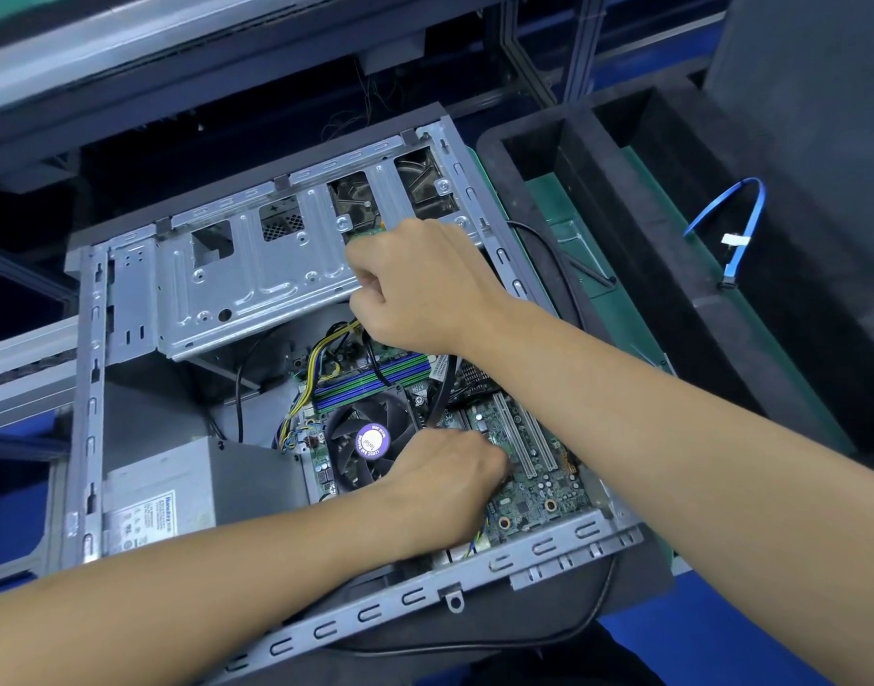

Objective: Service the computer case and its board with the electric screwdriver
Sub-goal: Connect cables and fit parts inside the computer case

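I see one open computer case (326, 388) lying on its side on the bench (722, 646), and two bare hands reaching into it. Inside the case I count one green board (538, 487), one black cooler fan (365, 443) with a purple label at its hub, one grey power supply (177, 492) at the case's near left corner, and one silver drive cage (242, 284) across the case's far side.

My right hand (425, 284) is at the drive cage's right end, above the board, fingers curled into a fist; what it grips is hidden under the fingers, so I cannot tell. My left hand (449, 472) lies on the board just right of the fan, fingers curled downward and tips out of sight; I cannot tell what it holds either. A black cable (442, 388) runs from under the right hand down to the left hand.

Yellow and black wires (321, 358) arc over the board on the far left side of the fan. Right of the case stands one black foam tray (623, 156), and one blue cable (751, 210) hangs at the tray's far right. I cannot make out an electric screwdriver.
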